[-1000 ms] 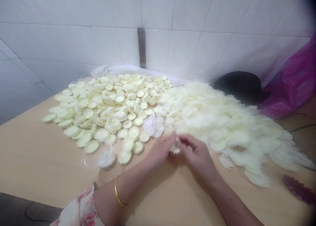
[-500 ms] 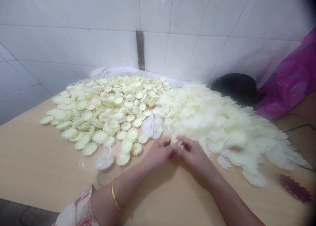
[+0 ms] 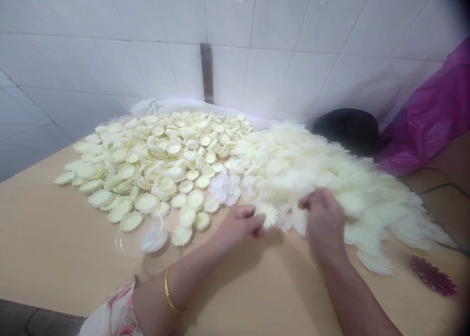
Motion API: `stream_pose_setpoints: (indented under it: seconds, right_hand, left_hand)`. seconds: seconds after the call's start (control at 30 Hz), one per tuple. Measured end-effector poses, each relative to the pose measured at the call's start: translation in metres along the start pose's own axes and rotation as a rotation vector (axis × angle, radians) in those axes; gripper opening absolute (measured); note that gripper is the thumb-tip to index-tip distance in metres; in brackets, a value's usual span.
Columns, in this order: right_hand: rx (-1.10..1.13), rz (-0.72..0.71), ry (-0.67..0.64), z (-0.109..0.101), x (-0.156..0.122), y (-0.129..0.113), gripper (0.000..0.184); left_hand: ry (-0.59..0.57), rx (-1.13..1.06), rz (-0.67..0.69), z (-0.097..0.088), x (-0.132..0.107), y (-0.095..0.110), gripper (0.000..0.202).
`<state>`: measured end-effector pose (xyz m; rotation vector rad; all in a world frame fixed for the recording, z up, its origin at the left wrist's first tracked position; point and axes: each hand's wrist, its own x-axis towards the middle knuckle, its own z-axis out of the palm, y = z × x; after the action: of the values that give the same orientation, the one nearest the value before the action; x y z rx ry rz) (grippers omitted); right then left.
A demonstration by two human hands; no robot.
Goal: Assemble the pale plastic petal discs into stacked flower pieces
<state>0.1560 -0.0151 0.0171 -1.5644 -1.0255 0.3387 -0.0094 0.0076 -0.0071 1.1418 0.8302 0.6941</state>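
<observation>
Between the thumb and fingers of my left hand (image 3: 245, 221) is a pale yellow flower-shaped piece (image 3: 267, 213), round with a toothed edge, held by its left side. My right hand (image 3: 323, 218) is a short way to the right, over the front edge of a pile of thin whitish flower cutouts (image 3: 352, 199). Its fingers are curled in and a little blurred; whatever lies between them cannot be made out. Close to my left hand is a heap of thicker, cupped yellow flower pieces (image 3: 161, 152).
A crumpled white scrap (image 3: 220, 185) lies between the heaps. Left of my wrist is a white bundle of thread (image 3: 153, 239). A dark red petal-shaped piece (image 3: 433, 276) lies at right. Behind are a black rounded object (image 3: 347, 128), a magenta plastic bag (image 3: 426, 111) and the tiled wall (image 3: 271, 23).
My hands were together at one small piece; now my right hand has parted from it and moved right to the whitish pile. My left hand keeps the flower piece, now showing its face.
</observation>
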Motion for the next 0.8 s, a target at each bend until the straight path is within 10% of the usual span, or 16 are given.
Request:
stream_pose_setpoints:
  seconds: [0.3, 0.8]
  right_hand:
    - [-0.269, -0.361, 0.105, -0.005, 0.008, 0.009, 0.023]
    - [0.060, -0.222, -0.610, 0.011, -0.024, -0.017, 0.015]
  left_hand:
    - [0.054, 0.007, -0.013, -0.003, 0.003, -0.004, 0.031]
    - [0.081, 0.021, 0.079, 0.002, 0.002, 0.001, 0.043]
